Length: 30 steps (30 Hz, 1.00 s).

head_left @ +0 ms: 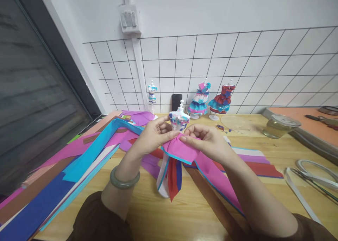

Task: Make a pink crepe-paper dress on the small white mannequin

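A small white dress form (179, 119) with coloured patches on its bodice stands in front of me. My left hand (158, 133) is closed at its waist, thumb and fingers pinching the gathered top of a pink strip with a blue edge (181, 150). From the other side my right hand (204, 139) pinches the same pink strip, its thumb close to the left one. The strip's long end trails under my right forearm. Below it hang a red and blue strip (173, 177) and a white strip (163, 181). The form's waist is hidden behind fingers and fabric.
Long coloured strips (89, 156) lie heaped at the left. A bare-skirted form (152, 93), a phone (176, 103) and two dressed forms (198, 102) (222, 99) line the wall. At right are a lidded cup (281, 126), scissors (320, 119) and white ribbon (301, 191).
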Tool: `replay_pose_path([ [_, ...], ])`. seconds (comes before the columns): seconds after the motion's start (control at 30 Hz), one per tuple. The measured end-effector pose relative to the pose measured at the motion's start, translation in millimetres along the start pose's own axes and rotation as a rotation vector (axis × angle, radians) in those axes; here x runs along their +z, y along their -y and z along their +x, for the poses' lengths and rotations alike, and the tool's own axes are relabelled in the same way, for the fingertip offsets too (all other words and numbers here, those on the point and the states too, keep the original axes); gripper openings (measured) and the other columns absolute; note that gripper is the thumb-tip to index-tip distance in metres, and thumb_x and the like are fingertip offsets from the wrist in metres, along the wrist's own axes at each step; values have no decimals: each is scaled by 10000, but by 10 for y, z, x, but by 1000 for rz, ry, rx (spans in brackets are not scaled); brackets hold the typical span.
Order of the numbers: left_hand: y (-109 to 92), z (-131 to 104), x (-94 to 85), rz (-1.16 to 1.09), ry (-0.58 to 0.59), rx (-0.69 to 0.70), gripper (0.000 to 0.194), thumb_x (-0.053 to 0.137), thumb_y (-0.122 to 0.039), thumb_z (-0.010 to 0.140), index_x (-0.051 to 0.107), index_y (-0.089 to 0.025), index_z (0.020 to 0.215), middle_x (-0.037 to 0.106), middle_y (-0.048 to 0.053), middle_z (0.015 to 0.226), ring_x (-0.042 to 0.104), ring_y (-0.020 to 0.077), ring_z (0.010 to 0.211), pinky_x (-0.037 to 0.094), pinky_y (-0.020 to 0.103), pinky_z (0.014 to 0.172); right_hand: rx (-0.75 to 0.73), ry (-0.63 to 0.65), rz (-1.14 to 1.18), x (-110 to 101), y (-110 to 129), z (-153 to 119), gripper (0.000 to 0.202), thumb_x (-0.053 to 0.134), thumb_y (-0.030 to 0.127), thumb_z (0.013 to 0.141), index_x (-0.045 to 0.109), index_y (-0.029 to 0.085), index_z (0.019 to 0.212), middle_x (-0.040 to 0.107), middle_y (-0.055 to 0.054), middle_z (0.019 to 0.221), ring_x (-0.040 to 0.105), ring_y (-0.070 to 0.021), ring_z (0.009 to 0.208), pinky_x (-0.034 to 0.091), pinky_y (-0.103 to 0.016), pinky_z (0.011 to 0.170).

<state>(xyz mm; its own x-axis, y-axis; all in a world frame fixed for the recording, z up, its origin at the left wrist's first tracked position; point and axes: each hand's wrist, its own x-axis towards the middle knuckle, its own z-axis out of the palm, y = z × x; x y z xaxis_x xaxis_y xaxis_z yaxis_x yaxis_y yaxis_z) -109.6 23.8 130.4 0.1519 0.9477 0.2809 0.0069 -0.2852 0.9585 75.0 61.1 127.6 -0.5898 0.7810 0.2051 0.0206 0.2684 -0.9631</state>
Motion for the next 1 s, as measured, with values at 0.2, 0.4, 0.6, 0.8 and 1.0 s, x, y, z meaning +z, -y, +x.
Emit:
replay_pose_path([
  [0.2,-17,-10,35,12,30,-37,346,732,-313,702,590,-159,979,541,-8,772,513,105,723,403,209,621,23,32,-53,-43,10,12,280,734,394,700,585,159,735,431,68,506,360,-66,465,289,-202,443],
  [0.4,-12,-15,65,80,16,-19,450,750,-320,676,589,-171,1069,556,9,800,526,129,762,424,244,663,-1,64,-110,-90,-5,8,292,689,429,742,583,157,722,429,60,513,357,-69,472,285,-207,450],
  [0.6,4,-5,71,-20,44,-41,514,720,-274,717,539,-182,1190,599,41,905,559,172,916,451,289,780,-25,37,-123,-59,9,-7,241,670,378,766,588,159,704,436,54,533,363,-71,481,282,-207,447],
  [0.8,27,-2,56,-51,46,-29,476,701,-240,738,541,-177,1181,606,44,928,563,161,915,452,265,767,-1,32,-114,-66,5,1,254,676,388,758,586,157,700,464,47,544,387,-74,488,301,-212,456],
  [1.0,17,1,37,-50,44,-48,486,731,-251,706,572,-178,1159,611,48,938,578,148,857,457,243,713,11,112,-136,-156,0,7,246,660,403,778,632,159,760,499,31,582,435,-89,533,345,-222,492],
])
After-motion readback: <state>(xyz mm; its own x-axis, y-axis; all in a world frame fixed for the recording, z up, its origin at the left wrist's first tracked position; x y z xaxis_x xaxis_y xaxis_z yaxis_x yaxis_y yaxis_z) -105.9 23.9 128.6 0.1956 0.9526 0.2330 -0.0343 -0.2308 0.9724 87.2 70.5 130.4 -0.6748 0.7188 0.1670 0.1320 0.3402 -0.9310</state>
